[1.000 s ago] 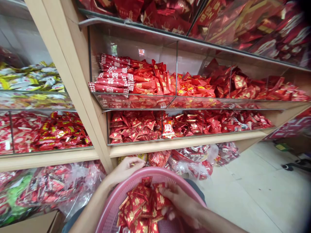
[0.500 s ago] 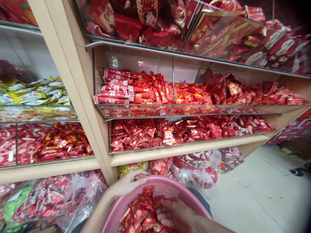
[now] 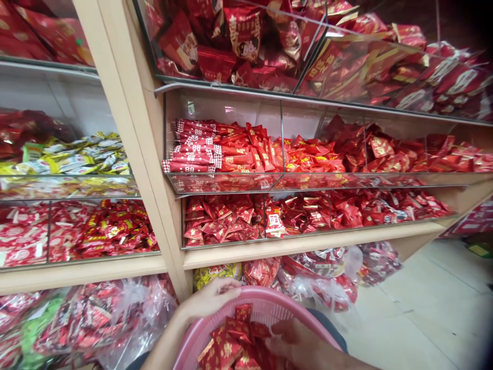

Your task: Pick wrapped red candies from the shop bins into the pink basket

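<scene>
A pink plastic basket (image 3: 287, 304) sits low in front of me with small red-and-gold candy packets (image 3: 231, 341) inside. My left hand (image 3: 211, 299) grips its far-left rim, fingers curled over the edge. Reaching in from the right, my right hand (image 3: 295, 341) is down among the packets at the basket's right side. Its fingers are blurred and partly hidden, so whether they hold a packet cannot be made out.
Ahead stands a wooden shelf (image 3: 308, 244) with clear-fronted bins of red-wrapped candies (image 3: 219, 221). Clear bags of candy (image 3: 319, 277) lie on the floor beneath it. At lower left is another large plastic bag (image 3: 100, 318). Pale floor tiles (image 3: 404, 313) extend at right.
The view has shifted, so shelves and basket appear slightly further right and lower. My left hand stays on the rim; my right hand remains among the packets, its fingers now less visible.
</scene>
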Tool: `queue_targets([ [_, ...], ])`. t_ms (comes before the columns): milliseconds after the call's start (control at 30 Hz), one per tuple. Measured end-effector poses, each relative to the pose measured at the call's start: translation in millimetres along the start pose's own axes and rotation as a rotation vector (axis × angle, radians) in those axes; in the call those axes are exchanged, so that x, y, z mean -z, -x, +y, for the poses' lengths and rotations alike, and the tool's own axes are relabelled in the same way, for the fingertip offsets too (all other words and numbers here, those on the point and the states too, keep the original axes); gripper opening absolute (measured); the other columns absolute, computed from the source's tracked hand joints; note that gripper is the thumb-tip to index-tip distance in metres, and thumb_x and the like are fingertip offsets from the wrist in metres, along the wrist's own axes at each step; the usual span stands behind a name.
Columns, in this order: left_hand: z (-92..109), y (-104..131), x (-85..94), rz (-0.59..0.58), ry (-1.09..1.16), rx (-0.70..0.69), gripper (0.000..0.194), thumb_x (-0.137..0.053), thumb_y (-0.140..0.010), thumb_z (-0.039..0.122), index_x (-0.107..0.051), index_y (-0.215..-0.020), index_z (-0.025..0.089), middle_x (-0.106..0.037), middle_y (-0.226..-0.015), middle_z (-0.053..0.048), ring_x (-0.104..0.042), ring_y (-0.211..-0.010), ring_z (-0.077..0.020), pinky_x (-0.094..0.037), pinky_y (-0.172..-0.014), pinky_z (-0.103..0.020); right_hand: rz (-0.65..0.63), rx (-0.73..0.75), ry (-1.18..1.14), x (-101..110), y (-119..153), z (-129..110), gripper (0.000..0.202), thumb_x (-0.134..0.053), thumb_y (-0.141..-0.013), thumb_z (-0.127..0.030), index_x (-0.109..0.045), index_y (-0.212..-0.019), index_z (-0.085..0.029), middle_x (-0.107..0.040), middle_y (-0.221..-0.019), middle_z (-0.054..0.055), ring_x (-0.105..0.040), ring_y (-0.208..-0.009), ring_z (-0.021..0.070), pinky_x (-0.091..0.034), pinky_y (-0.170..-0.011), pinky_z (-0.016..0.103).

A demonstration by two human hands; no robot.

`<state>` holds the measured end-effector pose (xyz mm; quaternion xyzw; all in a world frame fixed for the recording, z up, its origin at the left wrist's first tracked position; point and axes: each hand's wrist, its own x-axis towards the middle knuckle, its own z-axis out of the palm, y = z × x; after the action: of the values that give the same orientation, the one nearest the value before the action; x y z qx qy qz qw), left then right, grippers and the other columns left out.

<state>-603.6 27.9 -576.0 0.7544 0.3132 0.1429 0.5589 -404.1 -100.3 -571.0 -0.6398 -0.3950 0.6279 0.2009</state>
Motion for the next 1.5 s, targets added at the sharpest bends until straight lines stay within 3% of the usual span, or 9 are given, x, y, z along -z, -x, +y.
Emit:
queue_targets([
  [167, -7, -8, -2.5, -0.015, -0.019, -0.031, 0.043, -0.043, -0.085, 0.049, -0.066, -0.100, 0.016, -0.068, -0.100, -0.005, -0.058, -0.093, -0.0216, -0.042, -0.081, -0.028, 0.083, 0.547, 0.422, 12, 12, -71, 0.025, -0.050, -0.081, -0.035, -0.062, -0.069, -0.016, -0.059, -0.056, -0.001, -0.050, -0.048, 0.0092, -0.034, -0.046, 0.019],
  [267, -10, -11, -4.9, -0.029, -0.017, -0.029, 0.045, -0.041, -0.085, 0.051, -0.068, -0.093, 0.015, -0.068, -0.087, -0.002, -0.058, -0.081, -0.0194, -0.041, -0.074, -0.026, 0.322, 0.759, 0.426, 13, -9, -120, 0.020, -0.054, -0.079, -0.033, -0.063, -0.083, -0.016, -0.063, -0.064, 0.000, -0.053, -0.053, 0.0110, -0.036, -0.049, 0.021],
  [400, -12, -12, -6.6, -0.025, -0.042, -0.012, 0.047, -0.041, -0.084, 0.053, -0.067, -0.079, 0.014, -0.062, -0.072, 0.000, -0.053, -0.069, -0.0164, -0.039, -0.066, -0.025, 0.530, 0.867, 0.524, 2, -48, -173, 0.015, -0.057, -0.077, -0.033, -0.059, -0.075, -0.017, -0.063, -0.067, 0.001, -0.057, -0.060, 0.0124, -0.039, -0.056, 0.022],
  [533, -14, -13, -6.9, -0.007, -0.061, -0.007, 0.046, -0.042, -0.083, 0.053, -0.065, -0.076, 0.014, -0.057, -0.068, 0.001, -0.048, -0.066, -0.0145, -0.037, -0.063, -0.023, 0.693, 0.851, 0.705, -15, -75, -202, 0.022, -0.064, -0.071, -0.039, -0.057, -0.077, -0.019, -0.064, -0.079, 0.003, -0.058, -0.072, 0.0161, -0.037, -0.060, 0.024],
  [767, -21, -13, -6.4, -0.027, -0.095, -0.034, 0.046, -0.042, -0.084, 0.052, -0.067, -0.079, 0.014, -0.053, -0.065, 0.002, -0.043, -0.063, -0.0120, -0.034, -0.059, -0.022, 0.729, 0.787, 0.750, -20, -95, -213, 0.006, -0.055, -0.074, -0.021, -0.060, -0.073, -0.020, -0.065, -0.081, 0.005, -0.062, -0.076, 0.0192, -0.038, -0.061, 0.025],
  [1000, -24, -13, -6.4, -0.026, -0.123, 0.018, 0.046, -0.044, -0.082, 0.053, -0.068, -0.086, 0.014, -0.060, -0.073, 0.000, -0.050, -0.067, -0.0148, -0.038, -0.062, -0.024, 0.536, 0.904, 0.186, 8, -101, -217, 0.012, -0.045, -0.081, -0.023, -0.052, -0.074, -0.017, -0.054, -0.047, -0.003, -0.055, -0.041, 0.0120, -0.041, -0.045, 0.021],
  [1167, -24, -13, -8.0, -0.015, -0.131, 0.034, 0.047, -0.044, -0.081, 0.055, -0.068, -0.087, 0.016, -0.063, -0.078, 0.000, -0.052, -0.072, -0.0162, -0.039, -0.066, -0.024, 0.368, 0.881, -0.156, 13, -91, -207, 0.013, -0.044, -0.083, -0.031, -0.042, -0.084, -0.018, -0.051, -0.059, -0.006, -0.055, -0.036, 0.0091, -0.039, -0.033, 0.017],
  [1367, -24, -13, -7.3, -0.025, -0.107, 0.005, 0.047, -0.043, -0.082, 0.055, -0.068, -0.088, 0.016, -0.064, -0.078, -0.001, -0.053, -0.073, -0.0163, -0.040, -0.066, -0.023, 0.240, 0.944, -0.483, 6, -81, -188, 0.023, -0.053, -0.081, -0.040, -0.040, -0.085, -0.021, -0.046, -0.074, -0.006, -0.067, -0.062, 0.0134, -0.055, -0.059, 0.026],
  [1500, -23, -13, -7.0, -0.027, -0.108, 0.019, 0.048, -0.043, -0.081, 0.056, -0.068, -0.090, 0.016, -0.065, -0.079, -0.001, -0.053, -0.071, -0.0163, -0.040, -0.065, -0.024, 0.376, 1.117, -0.348, 4, -84, -169, 0.022, -0.055, -0.081, -0.039, -0.048, -0.081, -0.019, -0.056, -0.094, 0.004, -0.066, -0.084, 0.0175, -0.053, -0.079, 0.034],
])
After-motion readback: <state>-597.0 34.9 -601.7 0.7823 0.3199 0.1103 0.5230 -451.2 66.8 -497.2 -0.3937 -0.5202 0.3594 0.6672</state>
